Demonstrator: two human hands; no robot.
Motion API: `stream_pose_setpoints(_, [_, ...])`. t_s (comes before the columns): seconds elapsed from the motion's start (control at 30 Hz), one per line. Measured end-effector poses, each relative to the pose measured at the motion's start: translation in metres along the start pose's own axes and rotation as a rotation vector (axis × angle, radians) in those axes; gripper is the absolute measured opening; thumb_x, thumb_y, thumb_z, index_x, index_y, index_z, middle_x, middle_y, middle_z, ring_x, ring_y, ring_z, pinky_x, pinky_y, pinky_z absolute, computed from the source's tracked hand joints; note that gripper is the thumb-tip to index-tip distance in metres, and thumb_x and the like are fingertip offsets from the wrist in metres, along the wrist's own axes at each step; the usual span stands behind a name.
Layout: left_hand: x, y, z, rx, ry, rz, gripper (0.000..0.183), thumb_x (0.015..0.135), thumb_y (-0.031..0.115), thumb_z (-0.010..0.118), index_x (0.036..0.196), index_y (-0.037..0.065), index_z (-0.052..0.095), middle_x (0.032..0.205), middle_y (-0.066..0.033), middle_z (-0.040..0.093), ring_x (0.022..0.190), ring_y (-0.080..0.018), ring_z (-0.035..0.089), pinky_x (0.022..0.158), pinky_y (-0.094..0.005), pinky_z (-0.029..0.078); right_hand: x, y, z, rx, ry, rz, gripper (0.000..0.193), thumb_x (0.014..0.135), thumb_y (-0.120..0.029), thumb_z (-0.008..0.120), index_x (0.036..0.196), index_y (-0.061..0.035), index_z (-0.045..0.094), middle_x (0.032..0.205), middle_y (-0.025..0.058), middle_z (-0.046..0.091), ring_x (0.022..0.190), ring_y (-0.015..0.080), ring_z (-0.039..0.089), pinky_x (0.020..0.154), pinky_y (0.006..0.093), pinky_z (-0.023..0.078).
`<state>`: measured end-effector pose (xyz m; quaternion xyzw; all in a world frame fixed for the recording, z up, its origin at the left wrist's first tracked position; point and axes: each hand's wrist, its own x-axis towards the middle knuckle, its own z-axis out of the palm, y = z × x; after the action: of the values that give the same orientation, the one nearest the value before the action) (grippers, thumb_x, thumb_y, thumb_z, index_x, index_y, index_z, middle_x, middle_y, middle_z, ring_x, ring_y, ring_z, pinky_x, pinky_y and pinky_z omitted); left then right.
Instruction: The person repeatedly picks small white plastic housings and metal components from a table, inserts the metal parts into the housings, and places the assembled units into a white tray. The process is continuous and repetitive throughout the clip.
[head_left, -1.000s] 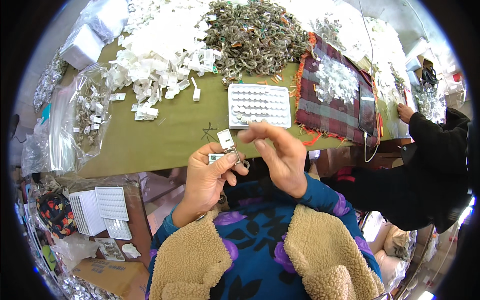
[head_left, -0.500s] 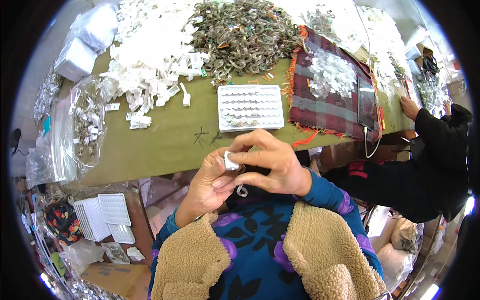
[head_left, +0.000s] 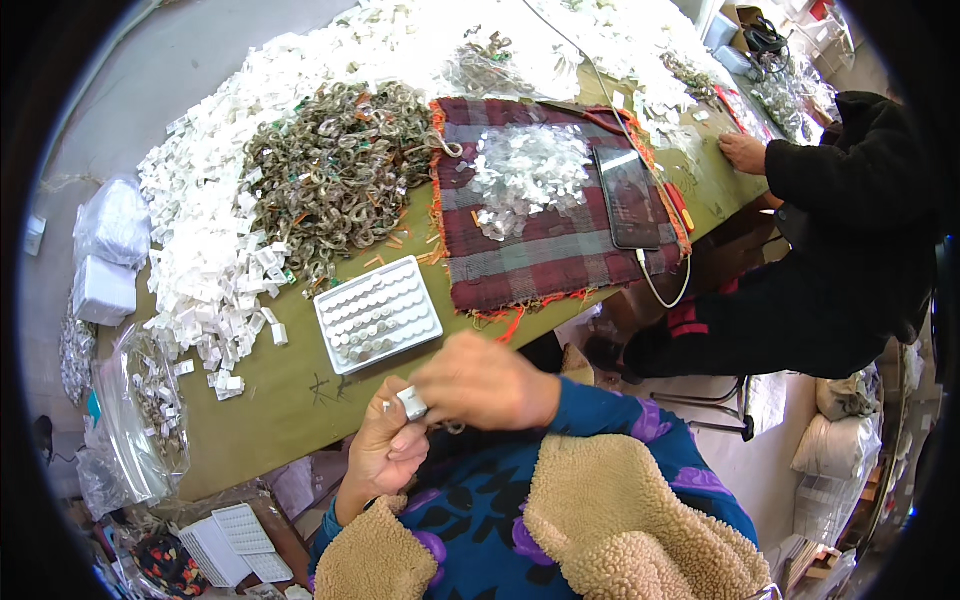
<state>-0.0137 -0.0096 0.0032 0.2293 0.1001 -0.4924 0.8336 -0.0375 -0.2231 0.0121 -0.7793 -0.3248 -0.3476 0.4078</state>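
Note:
My left hand (head_left: 388, 445) pinches a small white plastic piece (head_left: 412, 402) between thumb and fingers, close to my chest. My right hand (head_left: 484, 382) closes over the same piece from the right, and a small metal ring part (head_left: 452, 428) shows just under it. Both hands hover at the near edge of the green table (head_left: 270, 400). A white tray (head_left: 378, 313) with rows of small round parts lies on the table just beyond my hands.
A pile of white plastic pieces (head_left: 215, 235) and a heap of grey metal rings (head_left: 335, 175) lie behind the tray. A plaid cloth (head_left: 545, 240) holds clear pieces and a phone (head_left: 630, 197). Another person's hand (head_left: 745, 152) rests at the right. Plastic bags (head_left: 140, 410) sit left.
The view has swung so the table sits further left and up. My hands stay together on the small white piece, now lower and nearer my chest.

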Motion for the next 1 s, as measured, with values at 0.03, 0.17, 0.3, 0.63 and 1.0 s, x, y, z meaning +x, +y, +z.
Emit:
stream_pose_setpoints(0.03, [0.004, 0.0, 0.002, 0.037, -0.024, 0.011, 0.016, 0.098, 0.023, 0.061, 0.103, 0.01, 0.054, 0.092, -0.0055, 0.061, 0.051, -0.0009, 0.045, 0.041, -0.0151, 0.033, -0.006, 0.006, -0.018, -0.117, 0.012, 0.147, 0.014, 0.08, -0.006, 0.074, 0.092, -0.0039, 0.068, 0.095, 0.0109, 0.068, 0.081, 0.0278, 0.063, 0.067, 0.0372, 0.05])
stream_pose_setpoints(0.17, [0.02, -0.001, 0.005, 0.101, -0.096, 0.006, 0.015, 0.098, 0.019, 0.06, 0.107, 0.008, 0.054, 0.101, -0.014, 0.064, 0.05, -0.0023, 0.044, 0.039, -0.0153, 0.032, -0.022, 0.053, -0.09, -0.523, 0.263, 0.661, 0.011, 0.082, 0.004, 0.067, 0.093, 0.0027, 0.066, 0.087, 0.0137, 0.063, 0.077, 0.0303, 0.063, 0.07, 0.0347, 0.051])
stream_pose_setpoints(0.3, [0.028, -0.003, 0.007, 0.166, -0.056, -0.022, 0.017, 0.098, 0.02, 0.06, 0.108, 0.007, 0.055, 0.099, -0.0154, 0.064, 0.05, -0.0035, 0.044, 0.038, -0.0159, 0.031, -0.033, 0.076, -0.112, -0.539, 0.026, 0.635, 0.01, 0.081, 0.0, 0.066, 0.091, -0.0004, 0.066, 0.087, 0.014, 0.059, 0.081, 0.0338, 0.062, 0.07, 0.0392, 0.051])
stream_pose_setpoints(0.63, [0.014, 0.0, 0.0, 0.197, -0.023, 0.075, 0.019, 0.097, 0.02, 0.062, 0.107, 0.004, 0.057, 0.096, -0.02, 0.066, 0.051, -0.0088, 0.048, 0.038, -0.0179, 0.028, -0.027, 0.084, -0.13, -0.454, -0.237, 0.771, 0.023, 0.082, 0.0, 0.065, 0.106, 0.0009, 0.062, 0.096, 0.0189, 0.061, 0.087, 0.037, 0.062, 0.076, 0.0407, 0.049])
stream_pose_setpoints(1.0, [-0.02, 0.006, -0.014, 0.128, -0.016, 0.143, 0.025, 0.097, 0.021, 0.061, 0.115, 0.004, 0.057, 0.101, -0.0171, 0.066, 0.06, -0.0079, 0.053, 0.04, -0.0162, 0.035, 0.006, 0.033, -0.076, -0.423, -0.012, 0.941, 0.007, 0.092, 0.0, 0.059, 0.097, 0.0032, 0.063, 0.077, 0.0081, 0.063, 0.07, 0.0152, 0.064, 0.063, 0.029, 0.05])
